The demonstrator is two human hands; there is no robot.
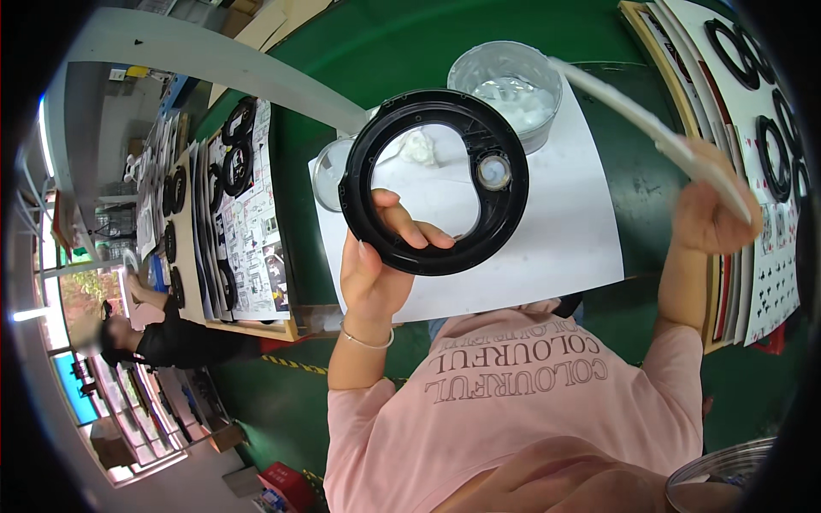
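My left hand point(376, 269) holds up a black plastic ring point(506, 214), thumb outside its lower left rim and fingers through the opening. A small round pale insert point(493, 173) sits in the ring's right side. My right hand point(710, 209) is closed around a long white flat stick point(637, 113), raised at the right. The stick's far end is by the rim of a clear tub point(540, 137) that contains white paste point(510, 103). Beyond the ring's opening, a white lump point(419, 148) shows above the paper.
White paper point(569, 231) covers part of the green table point(385, 38). A clear round dish point(328, 184) is left of the ring. Boards with black rings stand at left point(256, 214) and right point(740, 111). A grey beam point(222, 67) crosses the upper left. Another person point(171, 346) works far left.
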